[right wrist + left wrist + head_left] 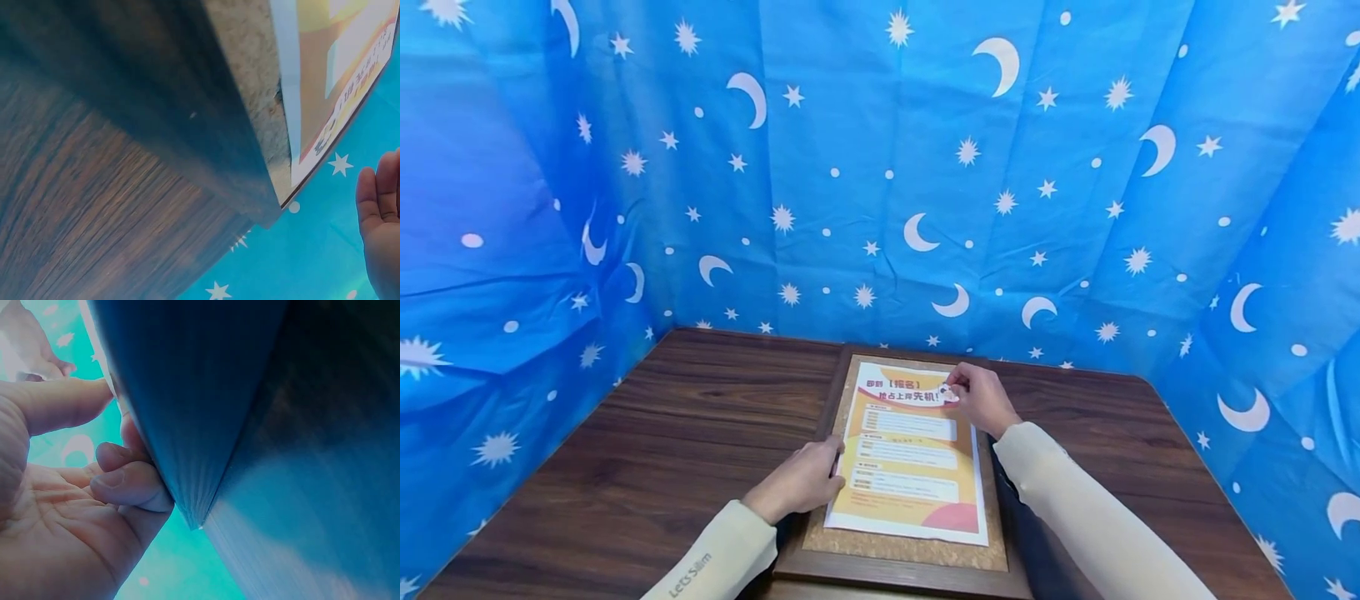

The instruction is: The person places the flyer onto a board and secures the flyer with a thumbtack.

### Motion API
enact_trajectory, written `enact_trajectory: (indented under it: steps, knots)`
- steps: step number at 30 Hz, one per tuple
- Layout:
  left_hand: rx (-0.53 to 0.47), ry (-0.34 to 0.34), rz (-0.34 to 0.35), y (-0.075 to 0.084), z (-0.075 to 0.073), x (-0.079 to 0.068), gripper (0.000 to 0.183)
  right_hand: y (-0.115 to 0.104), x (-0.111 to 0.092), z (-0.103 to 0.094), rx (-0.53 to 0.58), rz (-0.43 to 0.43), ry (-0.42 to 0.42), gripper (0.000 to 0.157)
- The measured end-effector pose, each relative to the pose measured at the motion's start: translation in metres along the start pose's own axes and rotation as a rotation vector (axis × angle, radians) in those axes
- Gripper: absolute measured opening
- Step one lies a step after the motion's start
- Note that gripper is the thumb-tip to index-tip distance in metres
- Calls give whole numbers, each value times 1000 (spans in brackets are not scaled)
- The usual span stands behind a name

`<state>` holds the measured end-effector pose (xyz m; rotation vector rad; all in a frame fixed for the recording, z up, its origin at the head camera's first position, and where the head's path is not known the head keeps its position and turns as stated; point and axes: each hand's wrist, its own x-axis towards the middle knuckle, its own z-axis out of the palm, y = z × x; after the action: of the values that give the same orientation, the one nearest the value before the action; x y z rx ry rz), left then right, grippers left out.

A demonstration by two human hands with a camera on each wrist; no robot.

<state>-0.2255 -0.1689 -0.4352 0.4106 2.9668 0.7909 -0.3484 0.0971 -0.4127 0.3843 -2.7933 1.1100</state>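
A cork board (902,548) with a dark wooden frame lies on the table, and a yellow and white printed poster (910,458) covers most of its cork. At the board's left side, my left hand (805,477) grips the frame's edge. In the left wrist view its thumb (69,403) reaches the top edge while curled fingers (128,484) press against the frame's side. My right hand (983,398) is at the poster's upper right corner, fingertips bunched together close over the print. I cannot tell whether something small is pinched there; the right wrist view cuts off those fingertips.
The dark wood-grain table (700,417) extends on both sides of the board. A blue curtain (850,208) with white moons and stars hangs behind the table and along both sides. Pale sleeves (1075,500) cover both forearms.
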Motion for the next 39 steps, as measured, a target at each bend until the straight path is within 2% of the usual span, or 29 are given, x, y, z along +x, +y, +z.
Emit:
enact_trajectory:
  steps: [3, 10, 19, 39]
  knots:
    - [-6, 0, 16, 1, 0, -1, 38, 0, 1, 1, 23, 31, -9, 11]
    - [-25, 0, 24, 2, 0, -2, 39, -3, 7, 2, 30, 37, -31, 8]
    - [-18, -1, 0, -1, 0, -2, 37, -19, 16, 0, 51, 118, -175, 6]
    - [25, -17, 17, -1, 0, -1, 29, -25, 19, 9, 103, 148, -179, 12]
